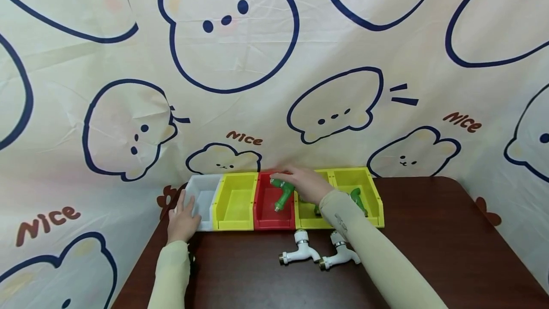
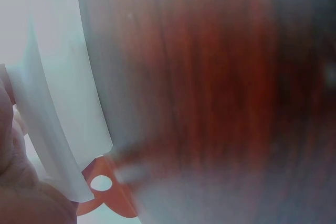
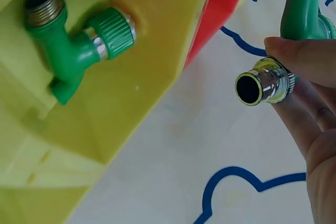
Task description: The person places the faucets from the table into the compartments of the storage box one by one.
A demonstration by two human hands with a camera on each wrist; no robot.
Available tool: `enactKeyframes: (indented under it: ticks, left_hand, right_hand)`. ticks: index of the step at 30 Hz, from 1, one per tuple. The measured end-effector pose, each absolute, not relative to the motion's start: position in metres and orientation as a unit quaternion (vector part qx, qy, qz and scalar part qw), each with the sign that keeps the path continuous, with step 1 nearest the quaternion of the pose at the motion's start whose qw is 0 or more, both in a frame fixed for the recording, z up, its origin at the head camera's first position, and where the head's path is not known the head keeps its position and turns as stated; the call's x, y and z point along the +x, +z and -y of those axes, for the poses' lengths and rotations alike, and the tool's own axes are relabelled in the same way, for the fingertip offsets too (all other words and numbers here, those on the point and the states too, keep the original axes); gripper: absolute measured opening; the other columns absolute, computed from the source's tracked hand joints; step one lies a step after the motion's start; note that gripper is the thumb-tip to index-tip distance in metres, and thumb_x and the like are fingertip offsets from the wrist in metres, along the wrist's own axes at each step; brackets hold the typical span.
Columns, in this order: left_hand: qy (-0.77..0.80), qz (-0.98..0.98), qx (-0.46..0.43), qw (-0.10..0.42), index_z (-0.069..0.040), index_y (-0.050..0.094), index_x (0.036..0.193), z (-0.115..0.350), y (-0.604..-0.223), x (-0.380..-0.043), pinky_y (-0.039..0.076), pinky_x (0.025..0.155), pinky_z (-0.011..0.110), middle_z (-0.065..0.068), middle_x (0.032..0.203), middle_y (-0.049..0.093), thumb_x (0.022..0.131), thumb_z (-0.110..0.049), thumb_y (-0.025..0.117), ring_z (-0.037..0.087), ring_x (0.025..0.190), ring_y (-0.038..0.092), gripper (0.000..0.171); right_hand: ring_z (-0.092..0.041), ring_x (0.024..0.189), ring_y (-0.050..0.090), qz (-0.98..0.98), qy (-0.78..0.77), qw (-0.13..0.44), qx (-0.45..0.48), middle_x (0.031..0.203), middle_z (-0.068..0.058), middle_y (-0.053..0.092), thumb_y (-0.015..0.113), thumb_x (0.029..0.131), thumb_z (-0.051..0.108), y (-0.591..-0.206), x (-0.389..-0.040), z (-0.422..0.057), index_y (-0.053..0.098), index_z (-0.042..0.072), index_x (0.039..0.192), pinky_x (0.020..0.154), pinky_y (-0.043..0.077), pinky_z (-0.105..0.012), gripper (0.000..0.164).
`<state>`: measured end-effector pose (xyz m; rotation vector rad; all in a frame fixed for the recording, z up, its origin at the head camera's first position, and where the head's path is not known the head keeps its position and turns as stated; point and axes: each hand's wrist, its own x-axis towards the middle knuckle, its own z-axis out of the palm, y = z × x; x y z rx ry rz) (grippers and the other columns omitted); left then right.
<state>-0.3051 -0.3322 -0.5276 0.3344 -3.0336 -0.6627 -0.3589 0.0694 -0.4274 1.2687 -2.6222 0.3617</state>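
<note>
Over the red bin, my right hand holds a green faucet. The right wrist view shows thumb and fingers pinching it beside its metal threaded end. My left hand rests at the left front edge of the white bin, fingers spread; only part of it shows at the edge of the left wrist view. Another green faucet lies in a yellow bin. In the head view, a green faucet lies in the rightmost yellow bin.
The bins stand in a row along the back of a dark wooden table. Two white faucets, a left one and a right one, lie in front of it near my right forearm. Another yellow bin sits between white and red. A printed cloth hangs behind.
</note>
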Motion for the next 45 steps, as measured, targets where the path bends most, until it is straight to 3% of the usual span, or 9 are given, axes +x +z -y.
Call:
enactKeyframes:
  ticks: [6,19,29,39,45]
  left_hand:
    - [-0.206,0.973,0.106,0.009,0.003,0.024,0.161,0.334,-0.528,-0.303,0.039,0.103,0.067,0.017,0.174,-0.009,0.098,-0.017,0.053,0.054,0.12,0.031,0.072]
    - [-0.212,0.971,0.108,0.019,0.001,0.026,0.161,0.331,-0.53,-0.308,0.041,0.102,0.066,0.014,0.175,-0.007,0.098,-0.018,0.053,0.052,0.122,0.031,0.071]
    - [-0.213,0.97,0.114,0.013,0.001,0.023,0.162,0.328,-0.529,-0.306,0.041,0.103,0.066,0.015,0.174,-0.008,0.099,-0.016,0.052,0.052,0.122,0.029,0.072]
    - [-0.218,0.968,0.122,0.018,0.001,0.024,0.162,0.329,-0.529,-0.305,0.041,0.103,0.065,0.014,0.174,-0.008,0.098,-0.016,0.054,0.05,0.122,0.029,0.072]
    - [-0.218,0.968,0.12,0.02,0.001,0.024,0.162,0.329,-0.528,-0.304,0.041,0.102,0.065,0.014,0.175,-0.006,0.098,-0.016,0.053,0.05,0.121,0.03,0.072]
  right_hand:
    - [-0.025,0.138,0.056,0.903,0.129,0.068,0.405,0.151,0.001,0.059,0.074,0.084,-0.013,-0.434,-0.371,-0.052,0.054,0.033,0.151,0.113,0.047,-0.044,0.084]
    - [-0.024,0.134,0.059,0.902,0.099,0.088,0.411,0.148,0.0,0.062,0.077,0.082,-0.012,-0.45,-0.392,-0.033,0.062,0.022,0.145,0.112,0.048,-0.039,0.072]
    - [-0.018,0.112,0.067,0.912,0.073,0.069,0.398,0.125,0.001,0.074,0.08,0.084,-0.004,-0.459,-0.396,-0.022,0.072,0.023,0.131,0.106,0.052,-0.034,0.055]
    - [-0.015,0.106,0.067,0.922,0.044,0.038,0.382,0.12,0.002,0.076,0.073,0.095,0.006,-0.467,-0.398,-0.009,0.075,0.022,0.127,0.105,0.052,-0.031,0.036]
    - [-0.015,0.108,0.069,0.92,0.009,0.04,0.391,0.119,0.003,0.076,0.072,0.096,0.011,-0.471,-0.4,-0.002,0.076,0.022,0.124,0.104,0.053,-0.03,0.03]
